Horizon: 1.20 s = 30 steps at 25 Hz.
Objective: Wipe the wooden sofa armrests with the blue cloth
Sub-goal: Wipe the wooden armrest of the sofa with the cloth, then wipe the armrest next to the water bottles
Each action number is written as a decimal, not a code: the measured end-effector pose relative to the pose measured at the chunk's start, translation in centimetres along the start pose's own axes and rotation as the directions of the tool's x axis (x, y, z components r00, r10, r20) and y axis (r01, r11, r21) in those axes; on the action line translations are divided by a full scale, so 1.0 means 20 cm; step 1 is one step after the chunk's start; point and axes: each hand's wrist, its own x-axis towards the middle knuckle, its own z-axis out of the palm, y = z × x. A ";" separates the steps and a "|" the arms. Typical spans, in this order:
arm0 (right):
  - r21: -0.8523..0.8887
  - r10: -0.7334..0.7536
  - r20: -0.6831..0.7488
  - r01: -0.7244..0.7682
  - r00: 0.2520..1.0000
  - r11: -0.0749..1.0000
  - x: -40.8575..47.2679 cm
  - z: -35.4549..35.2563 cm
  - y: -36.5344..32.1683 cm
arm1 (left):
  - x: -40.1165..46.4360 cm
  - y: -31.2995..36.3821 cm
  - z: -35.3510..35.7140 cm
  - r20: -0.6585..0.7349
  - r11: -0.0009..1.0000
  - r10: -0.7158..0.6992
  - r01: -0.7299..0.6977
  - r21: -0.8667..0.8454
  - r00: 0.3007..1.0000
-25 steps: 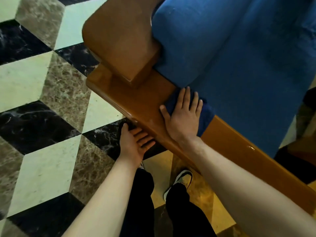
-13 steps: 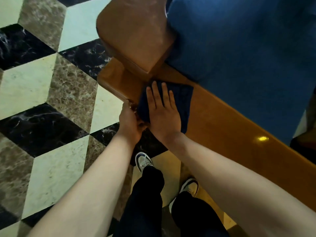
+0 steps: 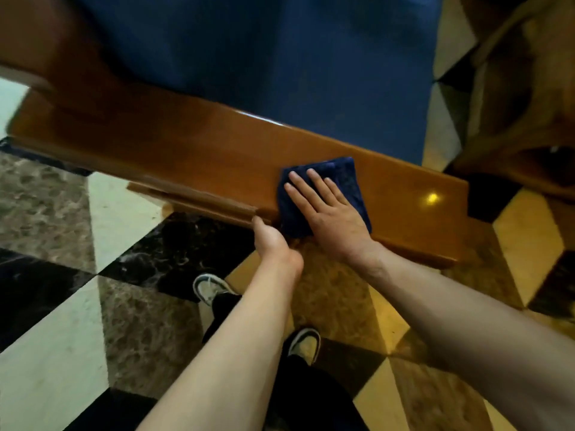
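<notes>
A glossy wooden sofa armrest (image 3: 199,157) runs from left to right across the head view. On its right half lies the folded dark blue cloth (image 3: 348,178). My right hand (image 3: 323,209) presses flat on the cloth with fingers spread, pointing up and left. My left hand (image 3: 270,241) rests against the armrest's near lower edge beside the cloth, its fingers curled under the wood and hidden.
The blue sofa seat cushion (image 3: 280,66) lies beyond the armrest. Another wooden piece of furniture (image 3: 522,113) stands at the right. Below are a patterned marble floor (image 3: 62,306) and my two shoes (image 3: 305,340).
My right hand has slid the cloth along the armrest away from the raised back-end block toward its front end. My left hand has followed along the lower edge. The view has swung right.
</notes>
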 end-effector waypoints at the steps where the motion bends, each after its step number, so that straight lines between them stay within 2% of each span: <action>1: -0.004 0.032 0.014 -0.032 0.999 0.999 -0.15 0.02 0.12 | -0.02 -0.17 0.03 0.010 0.999 -0.052 0.052 -0.012 0.999; 4: 0.072 0.119 0.047 -0.122 0.992 0.990 -0.59 0.04 0.41 | -0.10 -0.60 0.11 0.043 0.975 -0.221 0.221 0.003 0.974; 6: 0.259 0.286 0.015 -0.280 0.958 0.924 -0.82 0.05 0.48 | -0.16 -0.80 0.16 0.076 0.950 -0.304 0.297 0.096 0.950; 7: 0.365 0.400 0.011 -0.376 0.917 0.852 -0.90 0.05 0.48 | -0.18 -0.90 0.16 0.080 0.932 -0.340 0.325 0.159 0.937; 9: 0.538 0.573 0.036 -0.498 0.819 0.680 -0.96 0.05 0.39 | -0.24 -1.03 0.13 0.122 0.917 -0.327 0.284 0.278 0.937; 11: 0.645 0.676 0.111 -0.570 0.729 0.509 -0.98 0.03 0.25 | -0.34 -1.07 0.07 0.200 0.915 -0.268 0.184 0.359 0.943; 12: 0.690 0.683 0.158 -0.574 0.713 0.441 -0.98 0.00 0.19 | -0.39 -1.03 0.04 0.219 0.913 -0.273 0.180 0.366 0.937; 13: 0.726 0.656 0.226 -0.573 0.720 0.380 -0.96 -0.02 0.11 | -0.42 -0.97 0.00 0.216 0.919 -0.268 0.182 0.351 0.939; 15: 0.783 0.492 0.346 -0.534 0.799 0.317 -0.93 -0.11 -0.08 | -0.48 -0.77 -0.13 0.187 0.920 -0.247 0.170 0.352 0.951; 17: 0.845 0.314 0.376 -0.462 0.872 0.271 -0.87 -0.23 -0.28 | -0.54 -0.53 -0.27 0.109 0.893 -0.168 0.105 0.438 0.980; 19: 0.890 0.294 0.357 -0.418 0.887 0.180 -0.76 -0.36 -0.43 | -0.60 -0.29 -0.40 0.068 0.899 -0.086 0.048 0.435 0.994; 21: 0.903 0.371 0.349 -0.415 0.861 0.112 -0.62 -0.44 -0.52 | -0.66 -0.08 -0.51 0.068 0.913 -0.043 0.012 0.408 0.997; 23: 0.873 0.311 0.413 -0.469 0.856 0.134 -0.42 -0.56 -0.63 | -0.76 0.17 -0.62 0.102 0.929 -0.007 -0.032 0.368 0.995; 26: 0.814 0.038 0.572 -0.573 0.820 0.097 -0.12 -0.74 -0.85 | -0.91 0.52 -0.75 0.231 0.959 0.089 -0.146 0.243 0.969; 28: 0.824 -0.034 0.551 -0.537 0.834 0.181 0.07 -0.84 -1.02 | -0.97 0.72 -0.85 0.255 0.972 0.152 -0.192 0.139 0.955; 30: 0.845 -0.075 0.497 -0.463 0.865 0.267 0.24 -0.92 -1.19 | -0.98 0.89 -0.94 0.188 0.962 0.241 -0.260 0.083 0.952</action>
